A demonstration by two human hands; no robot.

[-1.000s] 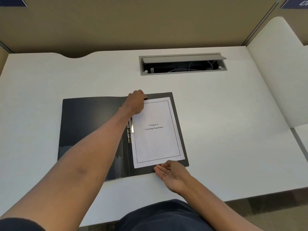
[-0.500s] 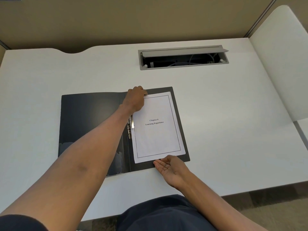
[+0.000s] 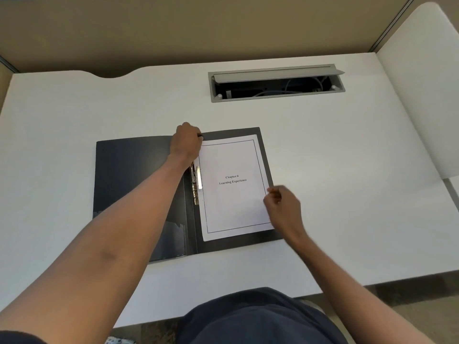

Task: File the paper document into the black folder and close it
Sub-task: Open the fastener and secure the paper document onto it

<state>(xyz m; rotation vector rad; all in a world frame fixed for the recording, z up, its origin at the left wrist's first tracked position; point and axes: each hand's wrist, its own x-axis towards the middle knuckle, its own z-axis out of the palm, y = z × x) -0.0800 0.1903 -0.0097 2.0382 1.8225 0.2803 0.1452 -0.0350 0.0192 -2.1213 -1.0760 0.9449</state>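
Observation:
The black folder (image 3: pixel 134 180) lies open and flat on the white desk. On its right half rests the paper document (image 3: pixel 233 202), a white sheet printed "Chapter 6 Learning Experience". A metal clip (image 3: pixel 197 182) runs along the spine beside the sheet's left edge. My left hand (image 3: pixel 187 142) sits at the top of the spine, fingers curled over the folder's upper edge by the sheet's top left corner. My right hand (image 3: pixel 283 207) is at the sheet's right edge, fingers pinched together there; whether they grip the paper is unclear.
A grey cable hatch (image 3: pixel 275 83) stands open in the desk behind the folder, with wires inside. A white side panel (image 3: pixel 419 90) rises at the right. Tan partition walls close off the back. The desk's front edge is near my lap.
My right hand moved from the sheet's bottom edge, palm up, to its right edge with fingers pinched. My left hand stayed at the top of the spine.

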